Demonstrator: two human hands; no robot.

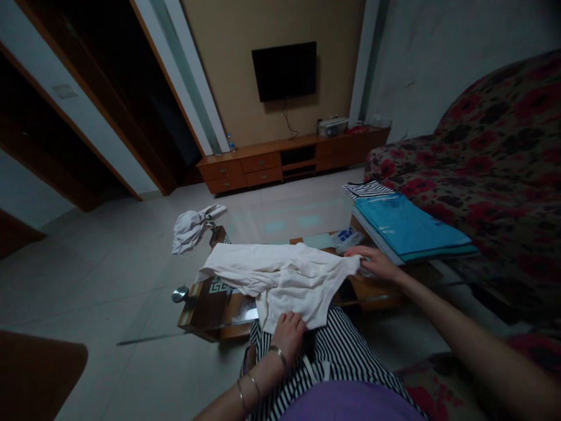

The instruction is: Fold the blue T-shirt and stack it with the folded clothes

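Observation:
A white cloth garment (287,275), wrinkled and partly spread, lies over the glass-topped coffee table (204,318) in front of me; folds hide its exact kind. At its right end, my right hand (372,263) is closed with the cloth pinched between thumb and fingers. My left hand (290,333), with bangles at the wrist, is at the near hem above my lap, its fingers bent over the cloth. Just beyond my right hand, a folded stack with a blue shirt (407,225) on top sits at the table's right end.
A black-and-white striped cloth (368,189) lies behind the stack. Near it is a plastic bag (347,238). A crumpled pale cloth (190,228) is past the table's far left corner. A flowered sofa (477,140) stands right; a TV cabinet (263,166) lines the far wall.

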